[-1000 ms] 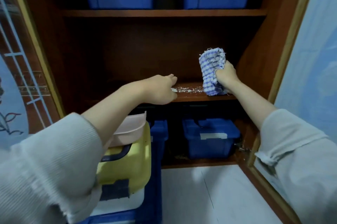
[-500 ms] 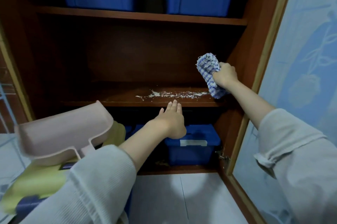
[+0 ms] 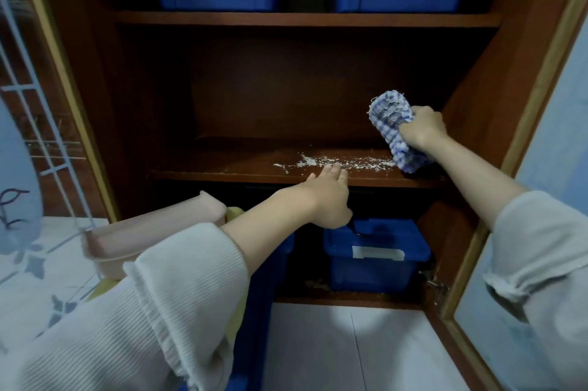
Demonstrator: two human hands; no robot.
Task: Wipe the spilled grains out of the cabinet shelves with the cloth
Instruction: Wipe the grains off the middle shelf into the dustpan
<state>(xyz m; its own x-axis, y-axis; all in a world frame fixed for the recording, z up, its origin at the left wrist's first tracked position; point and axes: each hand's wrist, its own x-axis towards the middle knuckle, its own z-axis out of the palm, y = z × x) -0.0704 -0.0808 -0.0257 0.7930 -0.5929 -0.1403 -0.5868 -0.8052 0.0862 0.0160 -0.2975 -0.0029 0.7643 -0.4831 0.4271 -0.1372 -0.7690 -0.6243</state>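
Right hand (image 3: 421, 129) grips the cloth (image 3: 393, 133) on the shelf (image 3: 222, 168) beside grains (image 3: 334, 163); left hand (image 3: 327, 196) reaches flat at the shelf edge.

Both arms were out: left hand (image 3: 329, 196) lay flat, fingers (image 3: 334, 172) straight, at the shelf (image 3: 203, 172) front edge; right hand (image 3: 423, 129) gripped the cloth (image 3: 389, 123).

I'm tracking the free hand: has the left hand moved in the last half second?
Yes. The left hand rose: it was below the shelf edge, and now its fingers overlap that edge, just under the grains.
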